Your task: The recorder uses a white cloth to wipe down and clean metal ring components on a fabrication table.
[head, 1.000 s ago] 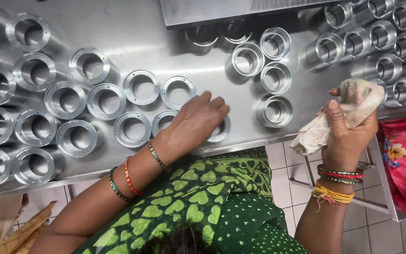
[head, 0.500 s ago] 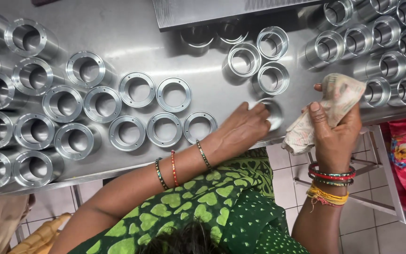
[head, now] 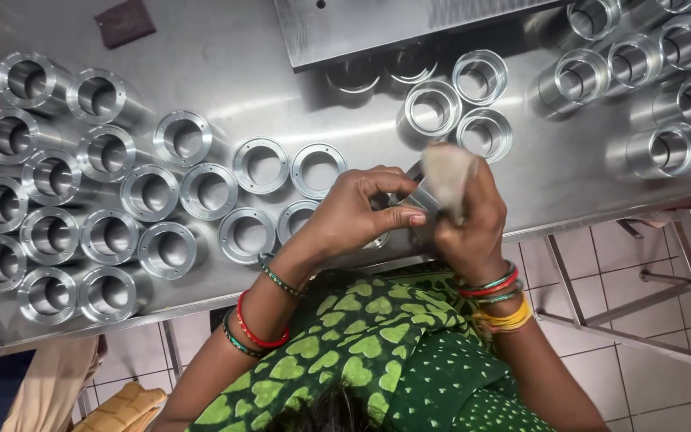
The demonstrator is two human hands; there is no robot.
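Note:
My left hand point(head: 357, 210) grips a shiny metal ring part point(head: 411, 200) just above the front edge of the steel table point(head: 233, 88). My right hand point(head: 467, 214) holds a pale cloth point(head: 445, 170) pressed against that part. The part is mostly hidden between fingers and cloth. Both wrists carry coloured bangles. Flanged metal rings point(head: 262, 165) lie in rows just left of my hands.
Several taller metal sleeves point(head: 51, 176) crowd the table's left side, and more point(head: 665, 150) stand at the right. Three rings point(head: 481, 77) sit beyond my hands beside a steel block point(head: 409, 24). A dark pad point(head: 124, 22) lies at the far edge. Tiled floor and a frame point(head: 641, 336) show below.
My left hand picked a metal ring off the table and brought it toward me. My right hand moved left and down, bringing the cloth onto the ring.

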